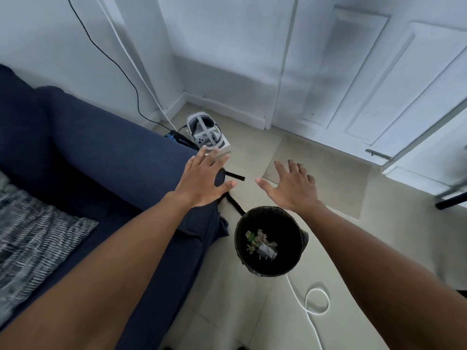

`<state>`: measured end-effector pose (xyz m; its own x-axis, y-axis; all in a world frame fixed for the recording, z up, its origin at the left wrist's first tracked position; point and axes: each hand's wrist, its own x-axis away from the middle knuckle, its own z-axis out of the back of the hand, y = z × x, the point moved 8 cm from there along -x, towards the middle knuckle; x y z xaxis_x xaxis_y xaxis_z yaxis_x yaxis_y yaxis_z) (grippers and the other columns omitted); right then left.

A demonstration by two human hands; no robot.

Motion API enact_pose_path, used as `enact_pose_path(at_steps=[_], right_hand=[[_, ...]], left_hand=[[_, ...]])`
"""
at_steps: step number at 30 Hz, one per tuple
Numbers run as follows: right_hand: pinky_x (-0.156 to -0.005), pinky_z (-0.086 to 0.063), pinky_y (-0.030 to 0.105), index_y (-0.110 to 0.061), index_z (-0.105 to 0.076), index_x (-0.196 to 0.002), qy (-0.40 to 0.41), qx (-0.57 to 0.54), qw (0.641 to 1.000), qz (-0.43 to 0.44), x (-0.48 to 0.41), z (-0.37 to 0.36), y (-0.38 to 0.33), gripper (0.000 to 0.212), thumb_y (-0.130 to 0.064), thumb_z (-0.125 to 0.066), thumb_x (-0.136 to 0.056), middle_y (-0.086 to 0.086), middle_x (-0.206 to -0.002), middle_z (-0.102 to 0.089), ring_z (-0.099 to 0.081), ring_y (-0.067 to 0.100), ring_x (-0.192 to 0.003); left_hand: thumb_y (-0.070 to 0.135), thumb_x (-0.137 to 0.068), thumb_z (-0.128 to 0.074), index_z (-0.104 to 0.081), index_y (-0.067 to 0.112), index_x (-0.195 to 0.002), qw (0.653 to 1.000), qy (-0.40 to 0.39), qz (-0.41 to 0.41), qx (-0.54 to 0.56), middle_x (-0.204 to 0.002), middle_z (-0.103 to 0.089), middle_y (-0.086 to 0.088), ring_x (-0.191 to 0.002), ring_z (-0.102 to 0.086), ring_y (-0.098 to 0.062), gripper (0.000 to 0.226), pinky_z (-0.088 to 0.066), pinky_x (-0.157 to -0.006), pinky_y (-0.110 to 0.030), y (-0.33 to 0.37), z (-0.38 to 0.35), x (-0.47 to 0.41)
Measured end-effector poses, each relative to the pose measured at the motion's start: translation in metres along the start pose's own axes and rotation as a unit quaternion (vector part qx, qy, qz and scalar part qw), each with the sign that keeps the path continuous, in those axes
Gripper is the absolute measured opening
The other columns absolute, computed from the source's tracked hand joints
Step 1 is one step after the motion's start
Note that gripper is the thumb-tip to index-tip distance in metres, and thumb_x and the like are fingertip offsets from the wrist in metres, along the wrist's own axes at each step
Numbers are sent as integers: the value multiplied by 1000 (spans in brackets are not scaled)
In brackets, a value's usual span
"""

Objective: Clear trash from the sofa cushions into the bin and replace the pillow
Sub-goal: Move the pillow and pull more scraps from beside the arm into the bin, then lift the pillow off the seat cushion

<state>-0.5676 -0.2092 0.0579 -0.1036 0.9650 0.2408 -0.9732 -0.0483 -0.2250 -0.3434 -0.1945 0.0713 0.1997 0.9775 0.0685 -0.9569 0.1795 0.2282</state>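
A round black bin (240,238) stands on the pale floor just right of the dark blue sofa (101,157). Crumpled paper and green scraps of trash (261,245) lie in its bottom. My left hand (202,180) is stretched out flat over the sofa arm, fingers spread, holding nothing. Beyond the bin's far rim hovers my right hand (293,185), palm down, fingers apart and empty. A grey and black patterned pillow (32,246) lies on the seat cushion at the left edge.
A white headset (206,132) sits on a white box on the floor behind the sofa arm. Black straps (235,176) lie near it. A white cable (316,299) loops on the floor beside the bin. White doors (379,84) stand ahead.
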Motion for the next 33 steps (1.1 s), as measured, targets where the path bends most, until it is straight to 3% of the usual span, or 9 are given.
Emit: enact_pose_path(at_steps=[12, 19, 24, 33], right_hand=[[-113, -26, 54, -31, -23, -154, 8, 43, 983, 176, -24, 28, -234, 92, -87, -25, -81, 10, -162, -22, -22, 34, -146], [-116, -20, 55, -29, -20, -156, -7, 54, 955, 293, 9, 4, -396, 90, -84, -27, -85, 12, -163, -19, -17, 35, -148], [-114, -25, 55, -27, -25, -155, -12, 57, 926, 372, 46, -27, -497, 89, -82, -29, -86, 12, -161, -24, -19, 36, -147], [-115, -24, 53, -26, -24, -155, -42, 81, 888, 450, 110, -73, -620, 91, -83, -28, -85, 12, -162, -22, -17, 34, -148]], left_hand=[[75, -90, -34, -17, 33, -156, 981, 72, 183, 6, -166, -9, 0, -153, 6, -23, 80, -8, -121, -51, -177, 100, 119], [74, -89, -37, -19, 35, -156, 941, 106, 321, 6, -166, -12, 1, -153, 3, -23, 79, -6, -121, -50, -287, 129, 246], [75, -89, -36, -16, 38, -156, 913, 119, 391, 12, -166, -10, 2, -153, 4, -24, 79, -4, -120, -50, -347, 139, 341], [76, -88, -36, -16, 36, -156, 866, 135, 481, 27, -166, -12, -1, -153, 4, -24, 82, -8, -120, -52, -407, 142, 476]])
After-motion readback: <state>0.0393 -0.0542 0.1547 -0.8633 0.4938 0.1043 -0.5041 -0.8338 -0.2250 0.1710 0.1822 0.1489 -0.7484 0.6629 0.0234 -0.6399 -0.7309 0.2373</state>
